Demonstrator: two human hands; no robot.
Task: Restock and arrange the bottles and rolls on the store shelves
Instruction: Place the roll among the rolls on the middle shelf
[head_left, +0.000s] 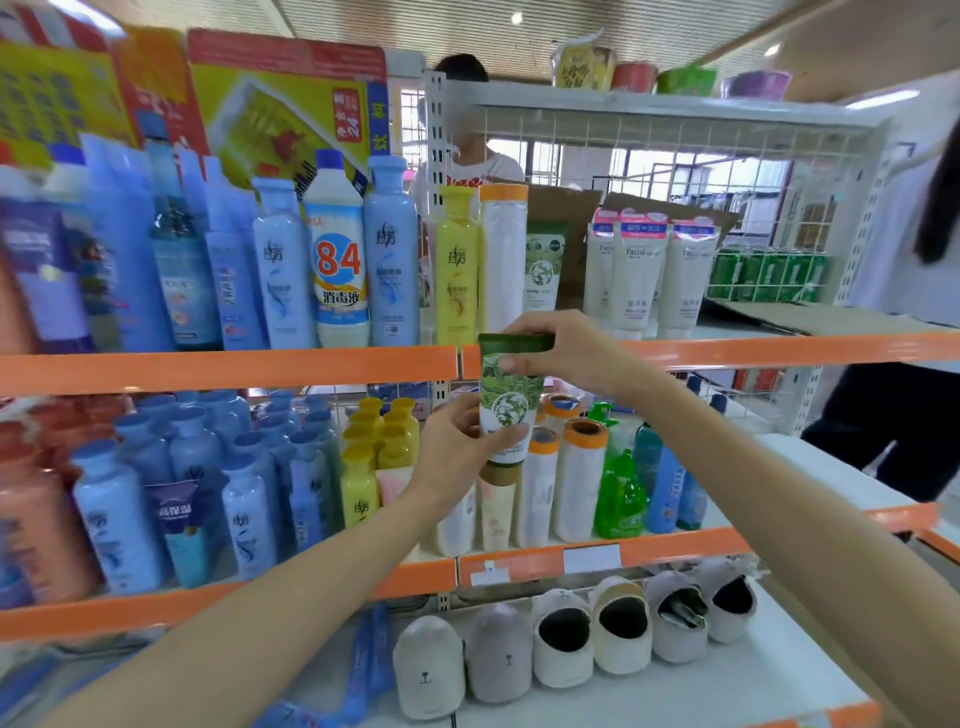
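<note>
I hold a green and white cosmetic tube (509, 405) upright in front of the orange shelf edge. My right hand (566, 353) pinches its dark green crimped top. My left hand (457, 452) grips its lower body near the cap. A matching green tube (544, 265) stands on the upper shelf beside an orange-topped white roll (503, 260) and a yellow bottle (456, 270). More orange-topped rolls (582, 478) stand on the middle shelf behind the held tube.
Blue bottles (389, 260) and an "84" disinfectant bottle (337, 260) fill the upper left shelf. White facial tubes (639, 270) stand upper right. Green pump bottles (621, 493) sit on the middle shelf, slippers (561, 644) on the bottom. People stand behind the rack (483, 156) and at right (893, 415).
</note>
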